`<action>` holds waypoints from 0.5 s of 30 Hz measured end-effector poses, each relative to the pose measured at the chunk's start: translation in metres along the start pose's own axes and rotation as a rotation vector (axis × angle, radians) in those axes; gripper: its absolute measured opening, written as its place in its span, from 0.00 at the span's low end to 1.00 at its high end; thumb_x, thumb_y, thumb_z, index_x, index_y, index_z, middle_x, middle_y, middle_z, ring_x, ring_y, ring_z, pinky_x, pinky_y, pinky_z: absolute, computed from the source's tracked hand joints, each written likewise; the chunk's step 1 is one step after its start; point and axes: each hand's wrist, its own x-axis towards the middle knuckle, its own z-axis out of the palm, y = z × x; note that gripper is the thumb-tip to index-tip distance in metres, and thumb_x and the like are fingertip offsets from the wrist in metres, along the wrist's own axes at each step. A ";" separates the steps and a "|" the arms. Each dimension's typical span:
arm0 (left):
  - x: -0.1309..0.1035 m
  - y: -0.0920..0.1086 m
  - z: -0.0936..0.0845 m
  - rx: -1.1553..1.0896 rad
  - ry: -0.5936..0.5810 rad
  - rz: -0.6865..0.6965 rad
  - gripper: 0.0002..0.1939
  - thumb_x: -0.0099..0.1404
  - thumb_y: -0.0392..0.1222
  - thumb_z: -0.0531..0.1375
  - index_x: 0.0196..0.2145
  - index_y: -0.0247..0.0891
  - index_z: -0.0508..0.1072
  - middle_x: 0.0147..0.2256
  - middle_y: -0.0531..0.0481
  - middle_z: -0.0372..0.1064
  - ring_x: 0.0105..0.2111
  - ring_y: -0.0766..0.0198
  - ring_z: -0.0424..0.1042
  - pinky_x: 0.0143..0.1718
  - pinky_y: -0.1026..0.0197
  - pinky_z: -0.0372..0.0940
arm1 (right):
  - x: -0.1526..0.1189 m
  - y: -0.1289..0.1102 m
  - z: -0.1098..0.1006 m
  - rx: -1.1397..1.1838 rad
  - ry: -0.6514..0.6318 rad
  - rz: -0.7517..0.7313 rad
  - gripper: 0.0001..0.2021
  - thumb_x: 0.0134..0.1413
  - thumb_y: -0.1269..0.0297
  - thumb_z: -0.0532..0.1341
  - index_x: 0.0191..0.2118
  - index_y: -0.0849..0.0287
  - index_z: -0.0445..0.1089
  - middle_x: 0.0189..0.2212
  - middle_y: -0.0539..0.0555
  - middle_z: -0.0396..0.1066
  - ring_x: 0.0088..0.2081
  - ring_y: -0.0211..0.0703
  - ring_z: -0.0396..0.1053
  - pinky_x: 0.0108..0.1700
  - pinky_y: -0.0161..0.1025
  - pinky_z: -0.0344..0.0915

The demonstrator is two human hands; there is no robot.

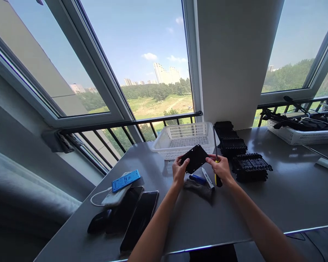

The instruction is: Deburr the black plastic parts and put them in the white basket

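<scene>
A flat black rectangular plate (196,159) with small tabs along its edges is held up, tilted, above the table. My left hand (179,170) grips its left edge between thumb and fingers. At the plate's right edge, the thumb and fingertips of my right hand (221,168) pinch it. That same hand also keeps a screwdriver (217,175) with a yellow and black handle, its shaft pointing up. Below the plate lie a blue marker (198,178), a white marker (207,177) and a dark grey cloth (200,189).
Behind my hands stands a white plastic basket (164,142). Stacks of black plastic parts (250,165) sit to the right. Phones (140,218), a mouse (100,220) and a blue device (126,180) on a white power bank lie left. Another basket (303,137) holds black parts at the far right.
</scene>
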 end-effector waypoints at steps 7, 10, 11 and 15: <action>-0.006 0.009 0.002 0.189 -0.234 -0.097 0.24 0.43 0.51 0.70 0.36 0.36 0.75 0.27 0.51 0.73 0.24 0.65 0.69 0.23 0.66 0.62 | 0.000 -0.003 -0.003 0.017 0.053 -0.054 0.30 0.35 0.44 0.68 0.39 0.66 0.76 0.21 0.53 0.70 0.17 0.34 0.58 0.18 0.33 0.51; -0.008 0.011 0.001 0.219 -0.271 -0.131 0.23 0.50 0.59 0.65 0.26 0.33 0.75 0.22 0.50 0.70 0.21 0.67 0.66 0.20 0.67 0.57 | -0.001 -0.004 -0.003 0.005 0.085 -0.087 0.29 0.37 0.44 0.68 0.38 0.66 0.76 0.19 0.52 0.69 0.18 0.35 0.60 0.19 0.33 0.53; -0.008 0.011 0.001 0.221 -0.289 -0.137 0.24 0.51 0.60 0.64 0.24 0.33 0.74 0.21 0.50 0.70 0.21 0.67 0.66 0.20 0.67 0.57 | -0.001 -0.003 -0.003 0.001 0.091 -0.089 0.29 0.37 0.44 0.68 0.38 0.66 0.77 0.18 0.51 0.69 0.18 0.35 0.60 0.19 0.33 0.54; -0.011 0.009 0.004 0.150 -0.405 -0.146 0.25 0.45 0.53 0.69 0.37 0.34 0.76 0.29 0.48 0.75 0.28 0.61 0.73 0.28 0.63 0.65 | -0.001 -0.002 -0.003 -0.011 0.068 -0.077 0.28 0.37 0.42 0.67 0.37 0.65 0.76 0.16 0.50 0.66 0.17 0.35 0.58 0.18 0.33 0.53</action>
